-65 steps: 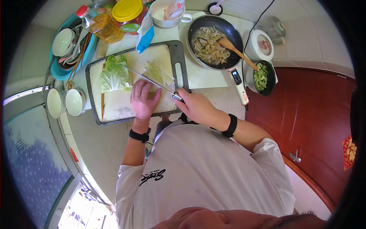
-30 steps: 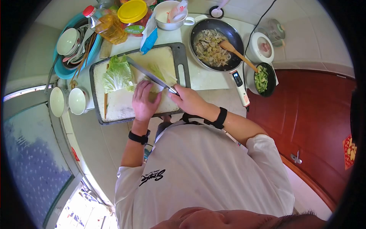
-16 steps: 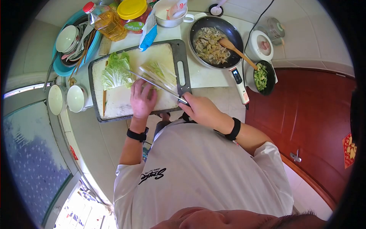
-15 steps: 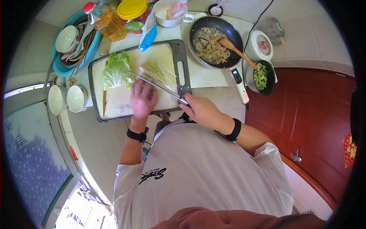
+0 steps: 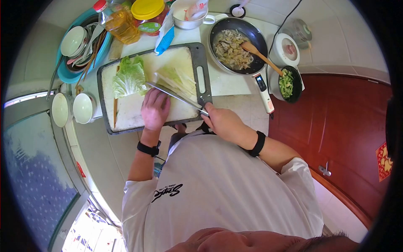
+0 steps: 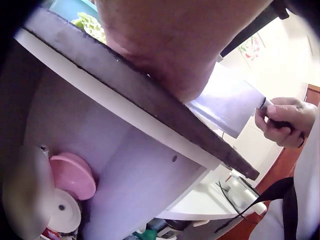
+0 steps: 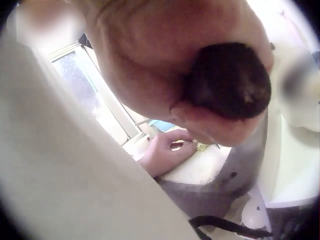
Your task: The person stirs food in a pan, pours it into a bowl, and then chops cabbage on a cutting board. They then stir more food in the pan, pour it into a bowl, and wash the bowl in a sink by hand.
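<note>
1. So, the knife [image 5: 176, 95] is gripped at its handle by the right hand [image 5: 226, 124], fingers curled snugly round it, right by the board's near-right corner.
2. Its blade is slanted over the board [image 5: 136, 115], tip towards the leaf [image 5: 129, 82], with the middle kept just beside the left hand's fingers.
3. The left hand [image 5: 155, 110] is set low on the board, near its near edge, fingers bent, thumb a bit apart. Some greens show at the fingertips in the right wrist view, but whether anything's actually pinched can't be told.
4. Pale shreds [image 5: 176, 80] are strewn on the far side of the blade, close to the slotted right rim. A strip of board is left between them and the leaf.
5. The leaf is laid over the chopsticks [image 5: 115, 111], near the left rim.
6. FYI, the board's near edge is poked out past the counter, pretty obvious in the left wrist view.
7. Elbow room on the right is bounded by the pan [image 5: 238, 46], spatula [image 5: 266, 59] propped in it. On the left, two bowls [image 5: 84, 108] are parked at the counter's edge, with the basin [image 5: 63, 73] behind.
</note>
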The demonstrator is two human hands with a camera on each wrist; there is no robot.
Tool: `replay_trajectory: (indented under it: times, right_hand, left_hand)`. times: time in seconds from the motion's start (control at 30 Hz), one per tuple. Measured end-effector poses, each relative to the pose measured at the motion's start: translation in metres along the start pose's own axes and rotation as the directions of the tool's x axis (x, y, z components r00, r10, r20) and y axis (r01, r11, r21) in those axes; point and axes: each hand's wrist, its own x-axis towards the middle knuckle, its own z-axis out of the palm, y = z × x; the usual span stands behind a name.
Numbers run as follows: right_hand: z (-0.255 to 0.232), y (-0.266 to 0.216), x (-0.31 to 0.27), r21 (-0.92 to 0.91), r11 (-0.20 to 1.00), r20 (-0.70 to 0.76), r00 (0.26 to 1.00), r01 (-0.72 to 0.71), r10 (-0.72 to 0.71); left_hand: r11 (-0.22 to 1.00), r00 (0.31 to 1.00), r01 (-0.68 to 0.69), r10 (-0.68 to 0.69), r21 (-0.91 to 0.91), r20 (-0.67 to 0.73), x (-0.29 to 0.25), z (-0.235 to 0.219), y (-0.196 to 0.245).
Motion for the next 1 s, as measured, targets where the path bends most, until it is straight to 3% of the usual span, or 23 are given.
replay_trajectory:
  times: [0.1,0.3,0.37,0.57,0.77,1.0]
  right_hand:
    - [0.007,0.0,0.008,-0.053,0.998,0.041,0.999,-0.019,0.021]
    - [0.024,0.005,0.032,-0.017,0.995,-0.113,0.989,0.096,-0.097]
    - [0.019,0.001,0.034,-0.035,0.995,-0.078,0.993,0.09,-0.092]
    - [0.022,0.022,0.032,0.03,0.997,-0.086,0.994,0.065,-0.062]
    - [0.014,0.016,0.032,0.113,0.992,-0.065,0.997,0.058,-0.051]
    - [0.002,0.007,0.008,0.035,0.991,-0.12,0.985,0.129,-0.124]
  left_hand:
    - [1.0,0.999,0.008,-0.008,0.002,0.034,0.001,0.0,-0.001]
    - [0.998,0.999,-0.054,0.053,-0.012,-0.007,0.001,0.0,0.0]
    - [0.997,0.997,-0.067,0.067,0.021,0.033,0.001,0.001,-0.005]
    - [0.966,0.98,-0.197,0.191,0.167,0.052,-0.003,-0.01,-0.019]
    - [0.963,0.977,-0.208,0.196,0.171,0.088,-0.007,-0.025,-0.029]
    - [0.953,0.961,-0.265,0.248,0.148,0.121,-0.012,-0.051,-0.03]
